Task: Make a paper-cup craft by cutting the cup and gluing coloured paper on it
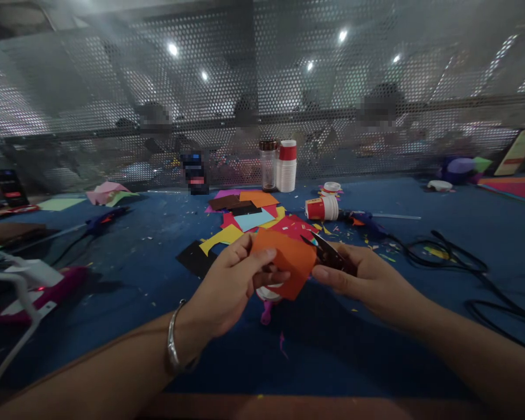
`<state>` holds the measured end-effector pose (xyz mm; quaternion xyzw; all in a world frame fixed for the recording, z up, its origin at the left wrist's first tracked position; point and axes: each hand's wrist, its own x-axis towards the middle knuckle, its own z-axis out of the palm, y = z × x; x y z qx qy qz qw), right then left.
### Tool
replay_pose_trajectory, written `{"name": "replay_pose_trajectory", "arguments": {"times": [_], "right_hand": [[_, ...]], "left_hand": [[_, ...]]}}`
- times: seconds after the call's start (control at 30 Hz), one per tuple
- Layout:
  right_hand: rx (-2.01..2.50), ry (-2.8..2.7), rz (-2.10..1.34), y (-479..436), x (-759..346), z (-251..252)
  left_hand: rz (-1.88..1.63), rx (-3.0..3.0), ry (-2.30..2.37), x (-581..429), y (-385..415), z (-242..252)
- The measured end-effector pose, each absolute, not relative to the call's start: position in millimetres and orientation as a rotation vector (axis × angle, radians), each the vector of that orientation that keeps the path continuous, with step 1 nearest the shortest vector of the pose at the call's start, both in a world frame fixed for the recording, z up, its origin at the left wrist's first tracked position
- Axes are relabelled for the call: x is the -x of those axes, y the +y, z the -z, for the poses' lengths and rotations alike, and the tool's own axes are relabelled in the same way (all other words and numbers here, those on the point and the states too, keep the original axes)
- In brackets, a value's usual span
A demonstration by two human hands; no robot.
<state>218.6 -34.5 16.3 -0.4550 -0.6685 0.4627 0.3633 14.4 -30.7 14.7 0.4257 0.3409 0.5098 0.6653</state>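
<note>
My left hand [240,271] pinches an orange paper sheet [291,262] by its left side, thumb on top. Dark scissors [330,254] are in my right hand [359,274], with the blades at the sheet's upper right edge. Beneath the orange sheet, a white cup-like object [269,293] with a purple piece [266,314] is partly hidden. Just beyond my hands lies a pile of coloured paper, with a light blue piece [254,219], a yellow piece [223,238] and a black sheet [196,259].
Stacked paper cups [287,169] stand by a clear bottle [268,169] at the back. Red and white cups [321,208] lie sideways near a glue gun [367,223] and its black cable [446,262]. A second glue gun [102,221] and a power strip [39,297] are at left.
</note>
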Motion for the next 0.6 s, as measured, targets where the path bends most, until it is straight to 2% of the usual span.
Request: {"name": "replay_pose_trajectory", "arguments": {"times": [0.3,0.6], "right_hand": [[1.207,-1.528,-1.328,-34,-216,-19],[1.257,-1.668,-1.24,-33,-226,-22]], "left_hand": [[-1.154,-0.751,0.707,-21,-40,-24],[-0.963,-1.179,0.774,-1,-34,-21]]}}
